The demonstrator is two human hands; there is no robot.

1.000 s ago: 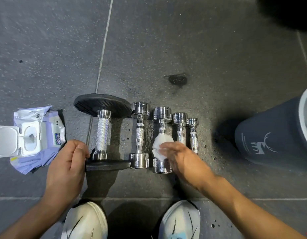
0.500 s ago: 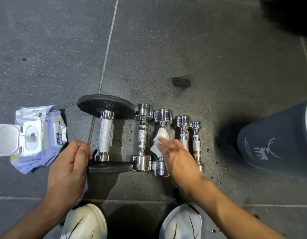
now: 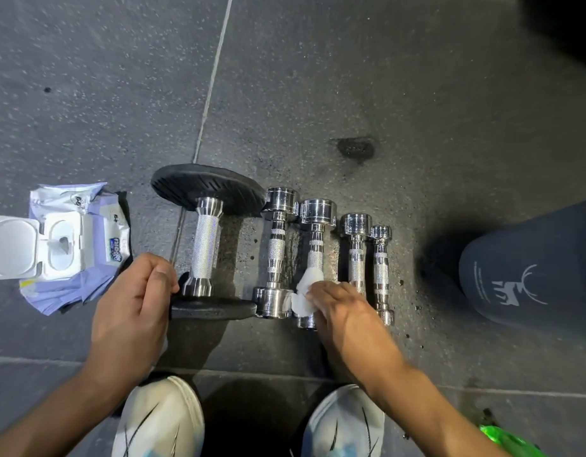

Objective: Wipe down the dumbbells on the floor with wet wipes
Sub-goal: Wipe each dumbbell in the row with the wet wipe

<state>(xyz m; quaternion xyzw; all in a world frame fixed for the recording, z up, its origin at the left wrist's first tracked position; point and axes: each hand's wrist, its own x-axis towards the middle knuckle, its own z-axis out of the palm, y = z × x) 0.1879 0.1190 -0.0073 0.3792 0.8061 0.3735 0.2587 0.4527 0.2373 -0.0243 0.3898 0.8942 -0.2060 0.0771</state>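
On the dark speckled floor (image 3: 351, 77) lie five dumbbells side by side in one row: one large dumbbell (image 3: 204, 245) with two black plates, then four chrome ones shrinking toward the right. The right hand (image 3: 342, 311) presses one white wet wipe (image 3: 306, 291) against the near end of the third dumbbell (image 3: 316, 232), its grip closed down over the wipe. The left hand (image 3: 135, 308) rests at the near black plate (image 3: 216, 308) of the large dumbbell, fingers curled around its edge. One open pack of wipes (image 3: 64, 245), lid flipped back, sits on the floor to the left. One dark bin (image 3: 532, 275) stands at the right. Two white shoes (image 3: 160, 420) show at the bottom edge.
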